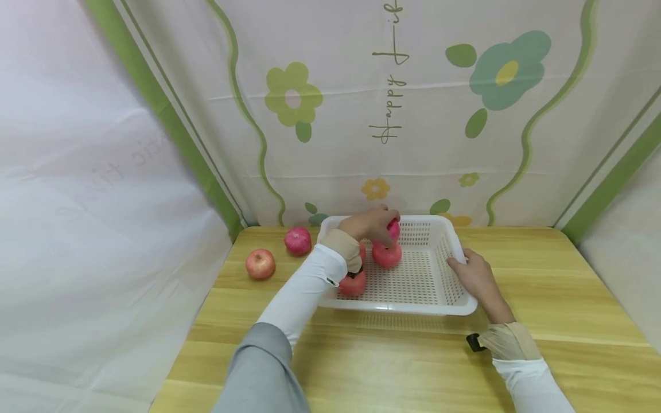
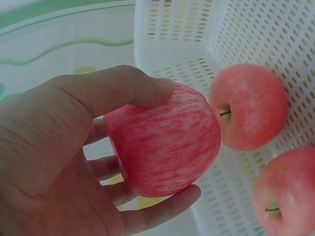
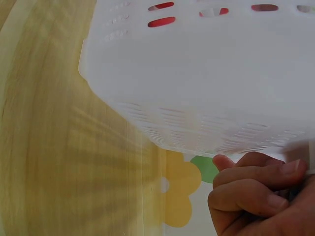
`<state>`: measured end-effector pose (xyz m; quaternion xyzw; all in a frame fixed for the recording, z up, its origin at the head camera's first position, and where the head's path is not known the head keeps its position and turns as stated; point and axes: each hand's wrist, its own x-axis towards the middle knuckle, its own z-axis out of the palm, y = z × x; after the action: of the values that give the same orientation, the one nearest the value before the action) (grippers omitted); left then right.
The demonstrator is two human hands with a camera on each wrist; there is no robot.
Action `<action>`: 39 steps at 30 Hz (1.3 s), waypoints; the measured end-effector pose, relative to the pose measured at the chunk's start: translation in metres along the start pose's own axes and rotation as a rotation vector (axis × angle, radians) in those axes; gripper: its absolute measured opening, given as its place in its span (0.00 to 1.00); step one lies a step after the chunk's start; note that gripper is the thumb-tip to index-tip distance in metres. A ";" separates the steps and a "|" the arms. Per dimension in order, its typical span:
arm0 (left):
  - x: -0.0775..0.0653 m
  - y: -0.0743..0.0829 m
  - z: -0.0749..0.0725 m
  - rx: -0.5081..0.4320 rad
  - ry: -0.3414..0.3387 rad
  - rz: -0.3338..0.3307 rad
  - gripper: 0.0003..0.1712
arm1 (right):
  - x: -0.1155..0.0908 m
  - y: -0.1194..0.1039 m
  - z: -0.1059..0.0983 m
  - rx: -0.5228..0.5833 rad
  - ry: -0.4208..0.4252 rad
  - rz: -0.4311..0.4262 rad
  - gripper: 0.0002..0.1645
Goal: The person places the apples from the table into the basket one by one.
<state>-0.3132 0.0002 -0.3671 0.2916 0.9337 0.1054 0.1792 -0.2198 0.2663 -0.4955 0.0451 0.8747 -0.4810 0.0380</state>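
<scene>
- Farthest to the left hand's left, a pale red apple (image 1: 260, 264) sits on the wooden table (image 1: 387, 367), well apart from the fingers.
- Closer in on that same side, a deep pink apple (image 1: 298, 241) lies on the table, near the end of the white plastic basket (image 1: 392, 308).
- Under the left wrist, toward the body, a round red apple (image 1: 353, 286) rests in the basket; another, a half-hidden apple (image 1: 362, 252), shows beside the wrist.
- The left hand (image 1: 369, 222) is clamped on a striped pink apple (image 2: 167, 142) over the far part of the basket, thumb on one side, fingers curled round the other.
- Just bodyward of that grip, a stemmed red apple (image 1: 387, 256) sits in the basket; from here I can't tell whether the two touch.
- To my eye, a slow lowering would serve best, clear of that neighbour: the slotted floor (image 1: 415, 281) to the hand's right looks roomier. Better to loosen only once the fruit bears on something, sparing it a knock.
- The right hand (image 1: 477, 278) grips the right end of the basket, thumb over the rim; holding steady there should stop any sliding.
</scene>
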 end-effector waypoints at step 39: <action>0.031 0.038 0.021 0.076 0.008 0.056 0.38 | 0.001 0.000 -0.002 0.004 -0.010 0.010 0.38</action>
<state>-0.3097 0.0507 -0.3833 0.3238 0.9292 0.0761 0.1612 -0.2205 0.2676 -0.4943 0.0472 0.8733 -0.4828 0.0446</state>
